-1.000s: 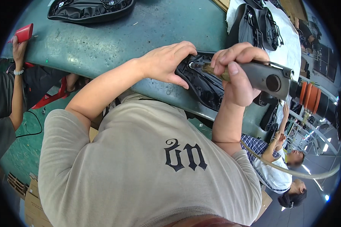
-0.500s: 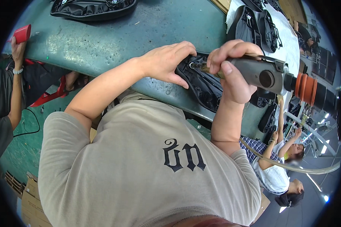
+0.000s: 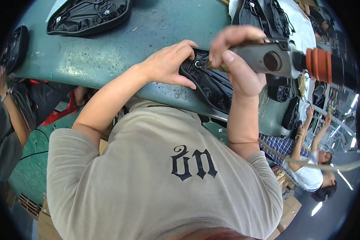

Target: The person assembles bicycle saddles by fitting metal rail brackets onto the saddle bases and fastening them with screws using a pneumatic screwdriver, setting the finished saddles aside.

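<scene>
A black padded piece with a raised rim, shaped like a seat turned underside up, lies at the near edge of the green table. My left hand grips its left end, fingers on the far side and thumb on the near side. My right hand is wrapped round a grey power screwdriver with an orange ring at its rear. The tool lies nearly level, its tip pointing left at a round metal fastener inside the piece. Whether the tip touches the fastener is hard to tell.
Another such black piece lies at the far left of the green table. More stand at the right. At the left edge, a co-worker's hand is by a black piece. Two people work at the right. A pale hose crosses there.
My view has shifted a little. Both hands keep their holds, and the screwdriver tip stays at the fastener. The co-worker's red object is out of sight; a black piece now shows by that hand.
</scene>
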The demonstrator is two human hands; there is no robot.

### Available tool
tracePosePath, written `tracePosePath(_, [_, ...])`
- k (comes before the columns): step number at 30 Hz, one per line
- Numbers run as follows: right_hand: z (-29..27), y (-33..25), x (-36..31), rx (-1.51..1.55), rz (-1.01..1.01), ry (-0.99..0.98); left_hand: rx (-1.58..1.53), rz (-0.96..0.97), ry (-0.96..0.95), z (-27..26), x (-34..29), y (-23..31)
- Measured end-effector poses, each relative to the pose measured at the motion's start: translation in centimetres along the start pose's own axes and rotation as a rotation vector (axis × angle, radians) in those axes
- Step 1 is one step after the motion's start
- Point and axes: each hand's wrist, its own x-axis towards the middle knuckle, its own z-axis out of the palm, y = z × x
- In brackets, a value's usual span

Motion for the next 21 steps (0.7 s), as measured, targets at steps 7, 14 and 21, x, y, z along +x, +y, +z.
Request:
tracePosePath(7, [-3.2,-6.0,-2.7,-0.046,-0.345,-0.065,0.105,-0.076,0.035,-3.2,-1.3,1.2])
tracePosePath(14, [-4.3,-9.7,-7.9,-0.127,-0.250,0.087,0.243,-0.227,0.093,-8.5,-3.2,3.3])
tracePosePath(21, [-3.2,-6.8,-7.0,-0.183,-0.257,0.107,0.367,-0.073,0.039,-4.0,4.7,5.0])
